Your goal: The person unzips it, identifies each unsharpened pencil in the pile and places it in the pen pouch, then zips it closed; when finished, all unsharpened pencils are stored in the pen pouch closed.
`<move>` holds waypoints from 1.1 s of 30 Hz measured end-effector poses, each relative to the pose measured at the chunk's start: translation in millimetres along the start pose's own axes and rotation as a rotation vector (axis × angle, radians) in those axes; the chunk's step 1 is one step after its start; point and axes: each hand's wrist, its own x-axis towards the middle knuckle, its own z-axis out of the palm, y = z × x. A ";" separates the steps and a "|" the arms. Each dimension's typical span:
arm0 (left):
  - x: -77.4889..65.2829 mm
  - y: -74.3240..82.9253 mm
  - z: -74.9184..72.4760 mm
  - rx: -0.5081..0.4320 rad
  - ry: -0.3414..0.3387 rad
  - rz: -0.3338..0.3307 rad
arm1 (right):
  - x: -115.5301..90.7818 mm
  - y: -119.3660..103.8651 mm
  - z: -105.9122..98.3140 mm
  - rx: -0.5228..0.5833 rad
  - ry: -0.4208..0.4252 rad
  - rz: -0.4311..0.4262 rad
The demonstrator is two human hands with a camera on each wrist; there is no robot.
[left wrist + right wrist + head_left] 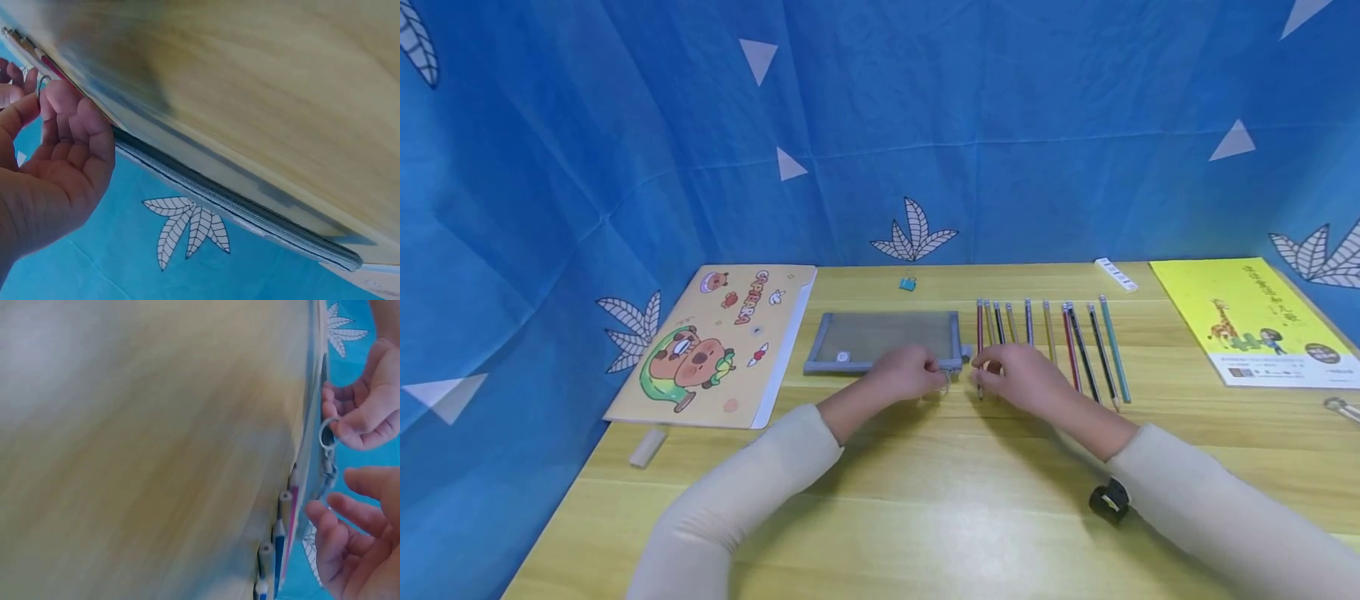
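A grey see-through zip pencil case (887,325) lies flat in the middle of the table, its zip edge toward me. At its right front corner my left hand (906,372) pinches a thin metal ring (327,433) between thumb and forefinger. Small links (328,465) hang between that ring and the case's end. Just to the right, my right hand (1022,379) hovers with loosely bent fingers, thumb apart from them and nothing between. It overlaps the lower parts of several pencils (1097,342) laid side by side.
A capybara folder (782,333) lies left, with a pale block (647,447) before it. Behind the case sits a teal binder clip (907,283). A white eraser-like block (1116,275) and a yellow booklet (1232,283) lie right. A black round object (1109,502) sits beside my right sleeve.
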 end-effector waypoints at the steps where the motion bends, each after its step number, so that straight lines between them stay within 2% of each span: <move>1: -0.2 -0.4 -0.8 -0.026 0.010 0.004 | 0.9 -0.9 0.1 0.041 0.006 0.022; 6: -1.4 -0.6 -2.7 -0.099 0.049 0.041 | 5.0 -4.8 2.3 0.322 0.054 0.139; 9: -1.9 -0.4 -2.5 -0.103 0.071 0.066 | 6.2 -7.8 4.1 0.536 0.070 0.202; 13: -2.8 0.6 -2.4 -0.107 0.085 0.080 | 7.6 -11.5 5.5 0.726 0.088 0.253; 20: -4.8 2.6 -1.3 -0.126 0.074 0.099 | 9.0 -14.3 8.1 0.875 0.116 0.334; 26: -4.6 -0.5 1.8 -0.117 0.094 0.177 | 9.5 -15.2 10.2 1.030 0.117 0.422; 28: -5.4 -0.8 2.5 -0.084 0.104 0.194 | 9.6 -15.0 10.6 1.076 0.125 0.454; 33: -9.6 -1.9 3.2 0.088 0.176 0.215 | 9.4 -18.0 12.4 1.136 0.162 0.531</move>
